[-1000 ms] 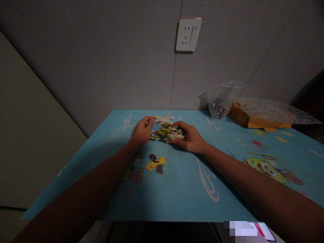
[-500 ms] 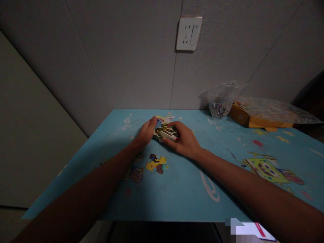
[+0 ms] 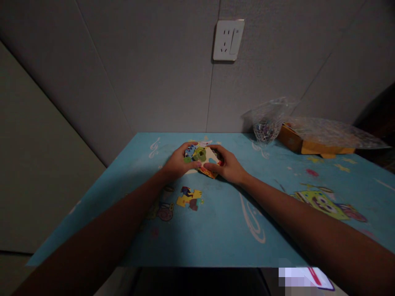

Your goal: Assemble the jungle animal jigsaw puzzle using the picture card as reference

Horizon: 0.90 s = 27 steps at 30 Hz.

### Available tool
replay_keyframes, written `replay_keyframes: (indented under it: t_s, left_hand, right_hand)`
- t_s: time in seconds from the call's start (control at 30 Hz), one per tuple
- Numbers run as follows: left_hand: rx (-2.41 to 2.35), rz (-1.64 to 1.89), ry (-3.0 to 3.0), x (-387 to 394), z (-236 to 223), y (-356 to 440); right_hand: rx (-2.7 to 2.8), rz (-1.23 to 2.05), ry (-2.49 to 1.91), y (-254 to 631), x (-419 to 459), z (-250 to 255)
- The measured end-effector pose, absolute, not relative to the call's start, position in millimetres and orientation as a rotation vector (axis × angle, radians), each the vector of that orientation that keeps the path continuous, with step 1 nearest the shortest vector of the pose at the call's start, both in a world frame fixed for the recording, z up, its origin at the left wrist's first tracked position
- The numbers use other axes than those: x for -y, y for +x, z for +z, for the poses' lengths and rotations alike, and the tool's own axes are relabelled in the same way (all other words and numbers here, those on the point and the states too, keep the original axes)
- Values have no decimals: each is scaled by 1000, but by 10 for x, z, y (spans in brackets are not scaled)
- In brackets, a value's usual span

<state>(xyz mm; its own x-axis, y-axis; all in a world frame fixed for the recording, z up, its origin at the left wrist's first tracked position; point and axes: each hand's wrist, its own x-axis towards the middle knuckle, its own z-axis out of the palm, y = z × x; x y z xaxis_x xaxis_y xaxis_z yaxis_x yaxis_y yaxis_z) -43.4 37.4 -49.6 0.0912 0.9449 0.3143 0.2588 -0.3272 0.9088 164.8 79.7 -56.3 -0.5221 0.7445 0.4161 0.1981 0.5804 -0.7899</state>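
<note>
A bunch of colourful jigsaw puzzle pieces (image 3: 202,155), green, white, blue and orange, is gathered between my two hands above the table's middle. My left hand (image 3: 178,162) closes on its left side, thumb along the near edge. From the right, my right hand (image 3: 231,165) grips the same bunch with its thumb in front and fingers behind. Both thumb tips nearly meet. Nearer to me, a small yellow puzzle part (image 3: 189,199) with dark and brown figures lies flat on the table.
The blue cartoon-printed table (image 3: 216,238) stands against a grey wall with a white socket (image 3: 228,40). At the back right are a clear plastic bag (image 3: 268,123) with small things inside and an orange box (image 3: 324,149) under clear plastic. A lit screen (image 3: 321,278) shows below the front edge.
My hands have drawn around the puzzle pieces, and the left thumb has come forward onto them. The pieces, loosely heaped before, now sit more compactly with printed faces toward me.
</note>
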Motion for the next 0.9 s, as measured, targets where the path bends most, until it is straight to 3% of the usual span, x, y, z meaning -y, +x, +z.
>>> replay_keyframes:
  t_s: [0.13,0.3,0.6,0.77,0.9]
  left_hand:
    - [-1092,1367,1632,-362,-480,-417]
    - [-1093,1239,1778,-392,-563,-458]
    - [-1098,1306,1713,-435,-617,-444]
    - [-1262,1320,1737,-474,-657,-436]
    - [-1485,1138,2012,-456,-658,-487]
  right_hand:
    - [1947,814,-699,1627,-805,-548]
    - [2078,758,-738,1622,-821,-564]
    - [2017,924,-710,1642,-860,-605]
    - [1931,873,-863,1620,-879,-611]
    - [2062,707,-1078,1618,-880,-553]
